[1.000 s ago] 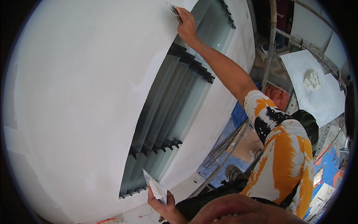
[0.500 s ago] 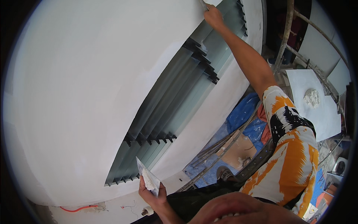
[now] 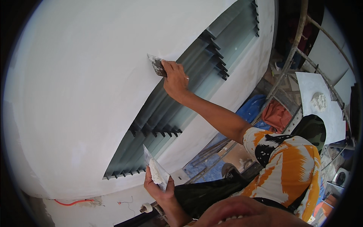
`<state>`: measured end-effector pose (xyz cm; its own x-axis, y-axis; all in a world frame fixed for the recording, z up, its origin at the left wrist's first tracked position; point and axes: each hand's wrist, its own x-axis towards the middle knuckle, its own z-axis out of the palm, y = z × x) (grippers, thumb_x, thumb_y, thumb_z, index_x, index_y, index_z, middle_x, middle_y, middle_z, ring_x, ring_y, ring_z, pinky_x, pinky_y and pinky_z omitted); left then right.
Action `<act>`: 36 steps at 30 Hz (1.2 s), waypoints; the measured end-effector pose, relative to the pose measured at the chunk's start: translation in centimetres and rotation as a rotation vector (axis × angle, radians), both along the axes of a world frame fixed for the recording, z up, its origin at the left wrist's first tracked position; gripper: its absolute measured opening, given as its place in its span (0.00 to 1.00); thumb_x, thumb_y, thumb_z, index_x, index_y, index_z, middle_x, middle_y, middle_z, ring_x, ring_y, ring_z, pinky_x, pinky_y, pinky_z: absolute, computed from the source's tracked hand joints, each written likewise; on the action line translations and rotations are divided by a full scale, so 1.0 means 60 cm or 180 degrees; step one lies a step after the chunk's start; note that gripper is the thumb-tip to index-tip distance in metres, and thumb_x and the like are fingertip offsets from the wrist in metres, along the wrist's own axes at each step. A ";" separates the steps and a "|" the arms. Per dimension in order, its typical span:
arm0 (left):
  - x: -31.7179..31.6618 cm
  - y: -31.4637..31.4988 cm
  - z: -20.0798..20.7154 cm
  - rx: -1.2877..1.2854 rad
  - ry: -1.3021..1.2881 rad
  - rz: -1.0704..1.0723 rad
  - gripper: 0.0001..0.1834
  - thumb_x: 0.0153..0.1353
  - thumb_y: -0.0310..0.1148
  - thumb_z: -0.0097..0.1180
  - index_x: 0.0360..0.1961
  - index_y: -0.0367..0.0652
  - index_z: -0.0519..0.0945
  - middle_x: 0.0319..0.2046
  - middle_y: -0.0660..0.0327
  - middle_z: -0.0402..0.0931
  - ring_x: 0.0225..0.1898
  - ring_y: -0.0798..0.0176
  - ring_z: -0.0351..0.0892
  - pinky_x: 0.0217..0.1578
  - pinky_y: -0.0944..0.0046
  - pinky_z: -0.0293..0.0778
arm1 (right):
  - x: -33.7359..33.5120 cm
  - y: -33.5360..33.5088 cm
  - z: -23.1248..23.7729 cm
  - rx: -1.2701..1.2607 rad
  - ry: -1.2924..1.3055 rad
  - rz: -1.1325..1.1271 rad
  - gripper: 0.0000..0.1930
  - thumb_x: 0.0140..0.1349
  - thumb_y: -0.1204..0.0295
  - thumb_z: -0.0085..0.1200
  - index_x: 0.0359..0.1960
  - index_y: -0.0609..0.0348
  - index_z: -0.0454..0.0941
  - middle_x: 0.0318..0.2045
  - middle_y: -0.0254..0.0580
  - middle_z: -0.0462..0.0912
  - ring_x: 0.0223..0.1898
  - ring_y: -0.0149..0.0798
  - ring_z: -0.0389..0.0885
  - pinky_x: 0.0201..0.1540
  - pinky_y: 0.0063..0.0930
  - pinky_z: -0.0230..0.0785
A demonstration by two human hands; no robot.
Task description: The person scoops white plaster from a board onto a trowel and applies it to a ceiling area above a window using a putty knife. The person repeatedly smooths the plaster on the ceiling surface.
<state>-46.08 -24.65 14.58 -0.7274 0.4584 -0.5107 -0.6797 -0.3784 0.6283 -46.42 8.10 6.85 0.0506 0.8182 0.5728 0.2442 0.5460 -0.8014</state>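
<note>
The window point(image 3: 181, 113), a slatted glass louvre set in the white wall point(image 3: 83, 87), is the landmark here. At its left edge, about halfway up, the right hand point(image 3: 176, 77) is closed around the handle of a putty knife point(image 3: 155, 65), whose blade lies flat against the wall just beside the window frame. Below the window's lower end, the left hand point(image 3: 157, 187) grips a flat metal plate point(image 3: 155, 172) from underneath; one lump of white filler point(image 3: 154, 174) sits on the plate, which tilts up toward the lowest slats and stands just in front of them.

Two hands, one knife, one plate. The window shows two banks of slats, their dark end clips jutting out in a row at each bank's lower end, close to the path of the right forearm.

To the left of the window the wall runs wide and smooth with nothing on it. Under the window, one red cable point(image 3: 73, 201) trails along the wall's bottom edge, near a small roll of tape point(image 3: 145, 207). To the right of the window, scaffold poles point(image 3: 291, 56) cross steeply, with a blue sheet point(image 3: 253, 108) behind them and a white board point(image 3: 321, 104) carrying another heap of filler; that side is crowded.
</note>
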 end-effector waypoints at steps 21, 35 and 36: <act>0.003 -0.009 0.007 -0.0115 0.0523 -0.0143 0.11 0.72 0.35 0.49 0.42 0.40 0.80 0.31 0.63 0.83 0.29 0.67 0.83 0.29 0.68 0.81 | 0.047 0.186 0.049 -0.0153 0.0393 -0.0609 0.32 0.59 0.82 0.53 0.67 0.45 0.69 0.58 0.50 0.67 0.57 0.60 0.63 0.59 0.49 0.64; -0.010 0.012 -0.012 0.0049 0.0422 -0.0143 0.14 0.72 0.36 0.48 0.48 0.41 0.82 0.38 0.65 0.85 0.34 0.66 0.86 0.30 0.65 0.82 | -0.159 -0.208 -0.013 0.0440 -0.0235 0.0527 0.40 0.50 0.84 0.57 0.68 0.43 0.69 0.59 0.52 0.66 0.61 0.58 0.62 0.63 0.57 0.54; -0.011 0.009 -0.013 0.0286 0.0446 -0.0226 0.14 0.72 0.36 0.48 0.49 0.41 0.82 0.38 0.65 0.85 0.34 0.66 0.86 0.30 0.65 0.82 | -0.139 -0.198 -0.013 0.0589 -0.0041 0.0390 0.39 0.50 0.85 0.56 0.67 0.42 0.71 0.59 0.51 0.66 0.61 0.57 0.63 0.63 0.55 0.55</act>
